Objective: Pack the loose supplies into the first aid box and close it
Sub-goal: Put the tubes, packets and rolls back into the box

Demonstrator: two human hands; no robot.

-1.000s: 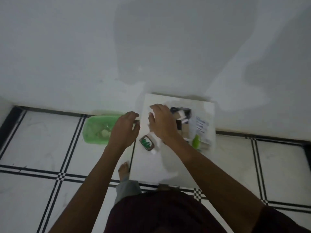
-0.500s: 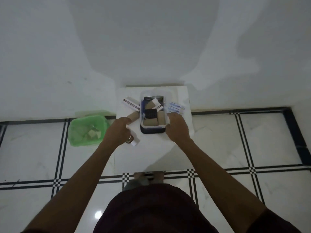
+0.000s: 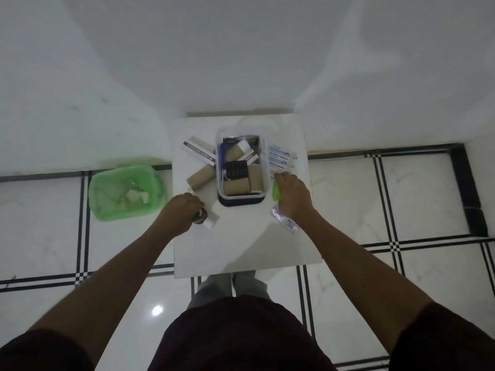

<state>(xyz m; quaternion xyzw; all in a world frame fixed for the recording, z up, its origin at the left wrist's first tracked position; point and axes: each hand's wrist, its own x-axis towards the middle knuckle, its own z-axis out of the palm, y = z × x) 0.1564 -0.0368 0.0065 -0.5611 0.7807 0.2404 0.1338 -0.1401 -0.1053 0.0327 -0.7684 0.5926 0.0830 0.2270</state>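
Observation:
The open first aid box (image 3: 241, 202), clear with a dark base, stands on the small white table (image 3: 241, 250) and holds brown bandage rolls and a dark blister pack. My left hand (image 3: 182, 212) is closed over a small brown bottle (image 3: 200, 217) left of the box. To the box's right, my right hand (image 3: 290, 198) grips a clear bottle with a green cap (image 3: 276, 191). A loose brown roll (image 3: 201, 178) and a long ointment carton (image 3: 199, 153) lie left of the box. Blue-and-white packets (image 3: 282, 159) lie on its right.
A green plastic basket (image 3: 124, 192) with scraps inside sits on the tiled floor left of the table. The table's far edge stands against a white wall. My feet are under the table's near edge. No lid can be made out.
The view has swung to centre on the table. My right hand has moved from the box's right wall down onto the green-capped bottle. My left hand stays at the small brown bottle.

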